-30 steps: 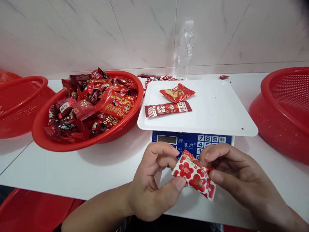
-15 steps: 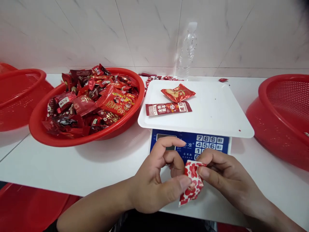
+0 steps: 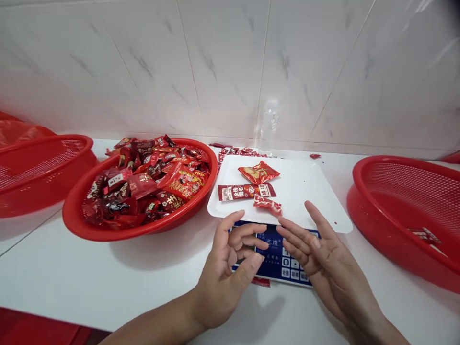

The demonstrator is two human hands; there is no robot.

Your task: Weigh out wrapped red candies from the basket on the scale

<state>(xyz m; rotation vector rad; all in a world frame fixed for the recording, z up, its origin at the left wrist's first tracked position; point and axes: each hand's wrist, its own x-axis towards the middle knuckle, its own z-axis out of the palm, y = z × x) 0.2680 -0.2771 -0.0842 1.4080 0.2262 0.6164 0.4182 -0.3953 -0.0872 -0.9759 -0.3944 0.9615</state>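
Note:
My left hand and my right hand hover open over the blue keypad of a scale, both with nothing in them. Just beyond my fingertips, a red-and-white flower-print candy packet lies on the scale's white tray. A long dark red packet and a red snack packet lie further back on the same tray. A small red scrap sits on the counter under my left hand.
A red basket heaped with wrapped candies stands left of the scale. Another red basket is at the far left. A third at the right holds a packet. Loose candies and a clear bottle stand by the tiled wall.
Both hands held the flower-print packet; now it lies on the scale tray and both hands have opened. The camera has tilted upward.

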